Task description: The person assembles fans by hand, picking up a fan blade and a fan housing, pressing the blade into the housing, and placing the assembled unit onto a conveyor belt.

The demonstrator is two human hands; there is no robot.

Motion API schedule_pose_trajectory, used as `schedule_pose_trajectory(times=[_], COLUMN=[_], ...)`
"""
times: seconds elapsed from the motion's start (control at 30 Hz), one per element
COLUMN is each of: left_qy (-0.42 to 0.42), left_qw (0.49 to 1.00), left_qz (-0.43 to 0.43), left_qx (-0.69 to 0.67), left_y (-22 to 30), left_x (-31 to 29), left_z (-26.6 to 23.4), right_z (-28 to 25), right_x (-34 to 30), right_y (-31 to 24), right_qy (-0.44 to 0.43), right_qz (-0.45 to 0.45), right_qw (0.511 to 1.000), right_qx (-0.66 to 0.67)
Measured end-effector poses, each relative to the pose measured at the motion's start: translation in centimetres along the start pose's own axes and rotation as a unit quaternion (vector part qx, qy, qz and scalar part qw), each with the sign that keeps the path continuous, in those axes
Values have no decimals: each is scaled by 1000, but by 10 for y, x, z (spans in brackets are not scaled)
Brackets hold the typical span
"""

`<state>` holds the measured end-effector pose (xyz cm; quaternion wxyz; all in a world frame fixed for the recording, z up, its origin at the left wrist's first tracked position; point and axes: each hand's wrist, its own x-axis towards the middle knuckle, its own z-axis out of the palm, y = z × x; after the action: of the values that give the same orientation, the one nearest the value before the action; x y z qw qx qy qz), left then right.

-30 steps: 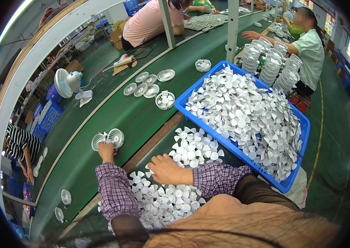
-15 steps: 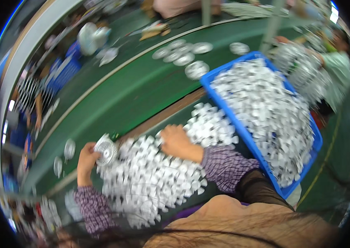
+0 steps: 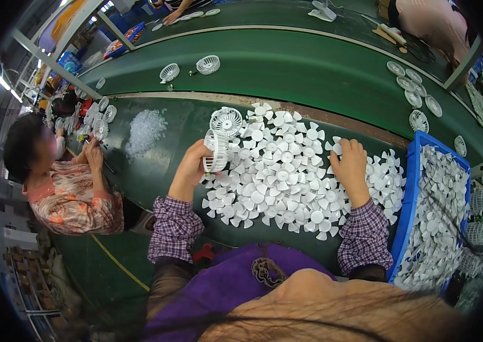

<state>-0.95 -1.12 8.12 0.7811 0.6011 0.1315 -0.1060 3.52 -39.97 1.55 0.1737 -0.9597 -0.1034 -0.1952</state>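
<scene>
My left hand (image 3: 187, 168) is closed on the rim of a round white fan housing (image 3: 215, 153), held on edge with its slatted side turned outward. Just beyond it, a second fan housing (image 3: 226, 121) rests face up at the corner of the heap. White fan blades (image 3: 282, 175) lie in a broad loose pile between my hands. At the pile's right part, my right hand (image 3: 351, 165) has its thumb and fingertips around one fan blade (image 3: 335, 147); its palm faces down and hides the blades under it.
A blue crate (image 3: 405, 219) full of fan blades stands at right. Past the table runs a green conveyor belt (image 3: 310, 80) carrying several fan housings (image 3: 208, 64). Small clear pieces (image 3: 145, 134) lie heaped to the left, near a seated co-worker (image 3: 73, 194). Another person bends over the far side.
The view has swung, bringing the co-worker at left into sight. My left hand still holds a fan housing, now turned on edge. My right hand has moved to the pile's right part.
</scene>
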Motion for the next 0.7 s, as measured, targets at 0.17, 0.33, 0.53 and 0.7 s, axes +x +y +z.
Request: schedule_pose_trajectory(times=[0.17, 0.33, 0.53, 0.7], left_qy=[-60, -103, -79, -68], left_qw=[986, 983, 989, 991], left_qz=[0, -1, 39, 40], left_qx=[-156, -153, -118, -108], left_y=[-22, -24, -29, -28], left_x=[-5, -1, 5, 0], left_z=[19, 66, 120, 128], right_z=[-5, -46, -71, -73], right_x=[2, 13, -3, -3], right_y=[0, -27, -82, -77], right_qy=[46, 150, 114, 143], right_qz=[0, -64, -197, -175], right_qw=[999, 980, 943, 950], right_qx=[12, 114, 242, 215])
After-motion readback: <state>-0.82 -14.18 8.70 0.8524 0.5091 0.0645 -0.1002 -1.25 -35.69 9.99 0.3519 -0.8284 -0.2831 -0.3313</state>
